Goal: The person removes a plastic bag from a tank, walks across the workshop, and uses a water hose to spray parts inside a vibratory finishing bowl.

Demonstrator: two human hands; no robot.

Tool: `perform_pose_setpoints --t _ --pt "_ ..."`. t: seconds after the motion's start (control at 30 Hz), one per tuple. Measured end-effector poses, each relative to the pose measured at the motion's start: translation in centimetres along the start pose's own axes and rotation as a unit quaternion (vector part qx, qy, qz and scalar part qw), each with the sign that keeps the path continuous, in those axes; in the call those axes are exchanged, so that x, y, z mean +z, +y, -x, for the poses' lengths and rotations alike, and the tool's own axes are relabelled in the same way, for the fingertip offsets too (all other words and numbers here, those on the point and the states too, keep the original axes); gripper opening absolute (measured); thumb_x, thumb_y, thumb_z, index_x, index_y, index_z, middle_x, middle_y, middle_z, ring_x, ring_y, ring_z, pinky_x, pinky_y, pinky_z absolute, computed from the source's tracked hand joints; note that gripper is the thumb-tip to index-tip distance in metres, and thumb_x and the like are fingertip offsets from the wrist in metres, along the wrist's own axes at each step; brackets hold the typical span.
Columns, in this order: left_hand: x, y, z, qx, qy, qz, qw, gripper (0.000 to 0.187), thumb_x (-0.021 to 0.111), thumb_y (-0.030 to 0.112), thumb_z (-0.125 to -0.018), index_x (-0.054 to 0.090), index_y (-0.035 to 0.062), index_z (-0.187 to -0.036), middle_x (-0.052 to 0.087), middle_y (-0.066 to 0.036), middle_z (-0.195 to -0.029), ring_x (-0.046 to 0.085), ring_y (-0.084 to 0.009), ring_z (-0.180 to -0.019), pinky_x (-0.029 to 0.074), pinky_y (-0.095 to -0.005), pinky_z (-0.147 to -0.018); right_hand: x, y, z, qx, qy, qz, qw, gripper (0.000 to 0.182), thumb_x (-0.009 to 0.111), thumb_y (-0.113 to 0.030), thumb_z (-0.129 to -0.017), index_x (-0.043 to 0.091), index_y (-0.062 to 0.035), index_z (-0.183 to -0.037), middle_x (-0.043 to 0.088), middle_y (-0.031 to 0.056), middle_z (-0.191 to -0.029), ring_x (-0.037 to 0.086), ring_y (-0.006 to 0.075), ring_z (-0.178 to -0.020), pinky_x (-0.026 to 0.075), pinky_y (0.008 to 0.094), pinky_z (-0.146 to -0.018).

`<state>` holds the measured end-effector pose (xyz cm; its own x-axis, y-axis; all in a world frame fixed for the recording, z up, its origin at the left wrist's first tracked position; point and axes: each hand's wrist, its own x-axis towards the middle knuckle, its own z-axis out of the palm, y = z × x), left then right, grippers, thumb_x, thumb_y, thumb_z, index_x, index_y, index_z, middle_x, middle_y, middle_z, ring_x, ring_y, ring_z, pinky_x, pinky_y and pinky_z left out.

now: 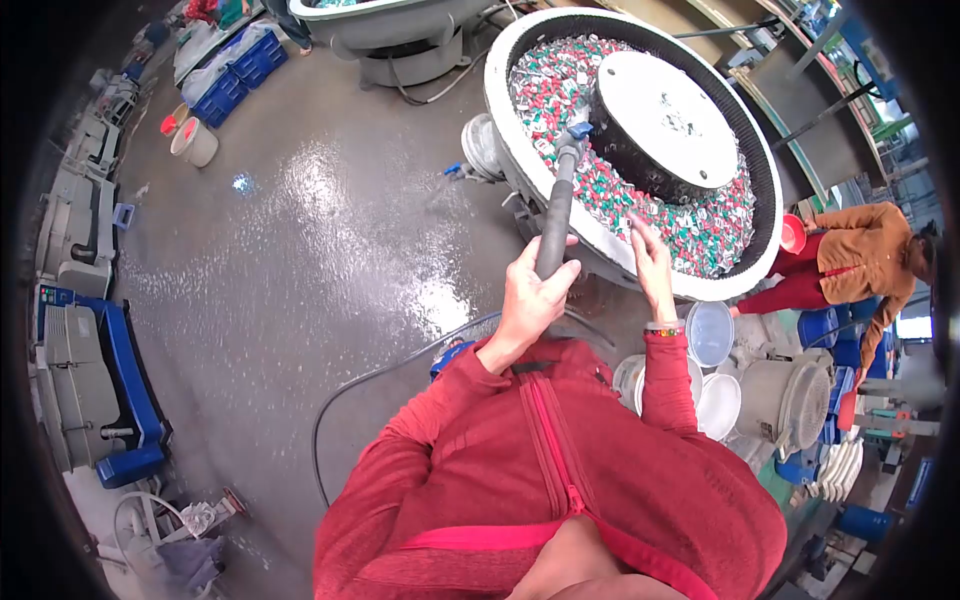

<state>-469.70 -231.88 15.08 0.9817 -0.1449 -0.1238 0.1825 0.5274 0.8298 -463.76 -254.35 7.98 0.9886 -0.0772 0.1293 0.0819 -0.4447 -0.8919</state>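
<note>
My left hand is wrapped round the dark grip of a water hose. A grey end fitting and blue valve top the hose, over a large round tub. Red, green and white small pieces fill the ring-shaped trough round the tub's central hub. My right hand is at the tub's near rim, fingers stretched out and holding nothing. A beaded bracelet circles that wrist.
A dark hose loops across the wet floor. White buckets stand right of me. Another person with a red bowl is beyond them. Blue crates and a second tub stand at the back.
</note>
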Motion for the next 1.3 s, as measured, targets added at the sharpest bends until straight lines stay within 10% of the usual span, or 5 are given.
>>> perform_pose_setpoints --t 0.33,1.3 --pt "-2.4 1.4 -0.7 -0.04 -0.025 0.033 0.998 0.029 0.055 0.004 -0.084 0.049 0.0024 -0.111 0.042 0.006 -0.056 0.032 -0.0005 -0.037 0.023 -0.0199 -0.033 2.7 8.6 5.8 0.154 -0.397 0.328 0.843 0.034 0.052 -0.023 -0.08 0.059 -0.0072 -0.11 0.061 0.018 -0.101 0.057 0.0341 -0.098 0.044 0.0387 -0.087" --pt "8.2 -4.5 -2.6 -0.249 -0.233 -0.086 0.936 0.034 0.052 0.005 -0.086 0.043 0.0063 -0.118 0.036 0.006 -0.051 0.028 -0.0026 -0.037 0.024 -0.0214 -0.035 -4.1 7.9 13.4 0.243 -0.253 0.209 0.913 0.033 0.049 -0.017 -0.08 0.058 -0.0068 -0.11 0.06 0.0228 -0.098 0.055 0.0358 -0.099 0.043 0.0406 -0.086"
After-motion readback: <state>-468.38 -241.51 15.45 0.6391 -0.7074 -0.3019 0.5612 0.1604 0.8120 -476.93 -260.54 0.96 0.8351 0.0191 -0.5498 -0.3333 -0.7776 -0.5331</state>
